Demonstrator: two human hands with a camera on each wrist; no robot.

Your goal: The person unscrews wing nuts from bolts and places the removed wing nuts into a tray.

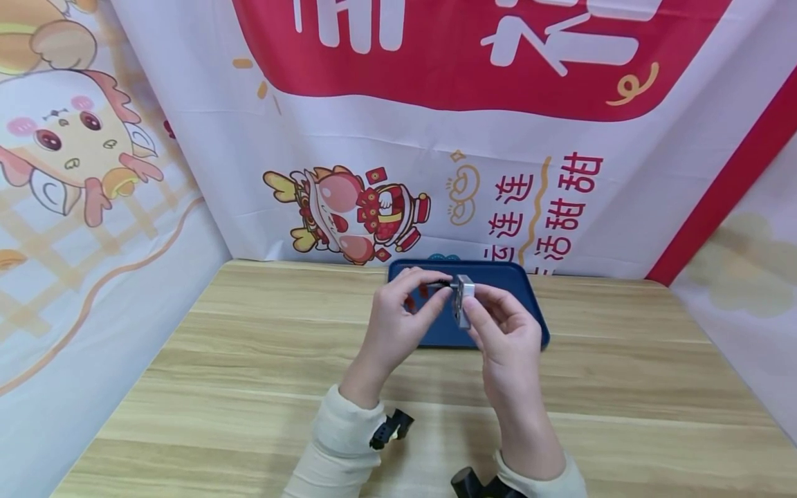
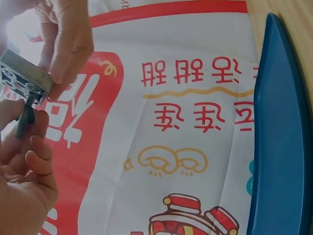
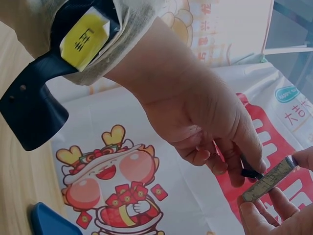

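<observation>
Over the blue tray [image 1: 445, 335], my two hands meet at a small silver metal block [image 1: 463, 302]. My right hand [image 1: 509, 335] grips the block between thumb and fingers, its narrow side turned up. From the left, my left hand [image 1: 401, 311] pinches a dark threaded screw [image 2: 21, 125] with a black grip part, seen in the left wrist view. The screw's upper end meets the block's [image 2: 29, 78] recessed, patterned face; how far it goes in is hidden. In the right wrist view, the block [image 3: 269, 180] shows a scuffed side beside the black part [image 3: 251, 174].
The tray lies at the back of the wooden table [image 1: 249, 387], near the printed cloth [image 1: 349, 131] that hangs behind it. Another printed cloth [image 1: 75, 263] hangs at the left. Black camera mounts [image 1: 391, 429] sit on the wrists.
</observation>
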